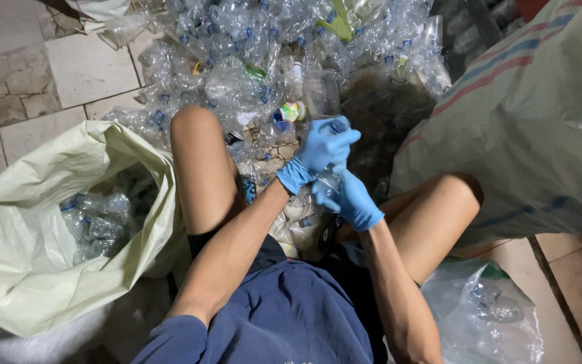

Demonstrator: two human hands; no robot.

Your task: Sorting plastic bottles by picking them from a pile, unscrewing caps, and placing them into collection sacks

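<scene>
**Inspector A:** Risk first. The clear plastic bottle [327,182] is gripped between both gloved hands above the lap, at about 12 o'clock from the blue shorts [284,317]. It looks thin and partly crushed. In my judgement it could buckle or slide out if the top is twisted hard, and drop among the loose bottles between the knees.

**Inspector B:** Any hazard underfoot?

**Inspector A:** The heap of clear bottles [271,47] at 12 o'clock spreads right up to the bare legs. Anything dropped would be hard to find in it, and the pile itself could shift.

**Inspector B:** State of the hands?

**Inspector A:** The left hand [321,149] is curled tight over the bottle's upper end, fingers wrapped, about the cap as far as I can tell. The right hand [353,200], just below at 5 o'clock from it, is clenched round the bottle's body. Neither is spread. The cap itself is hidden.

**Inspector B:** Receptacles?

**Inspector A:** A pale green sack [28,256] at 9 o'clock, part filled with bottles; a striped woven sack [533,135] at 2 o'clock; a clear bag [479,317] at 4 o'clock.
</scene>
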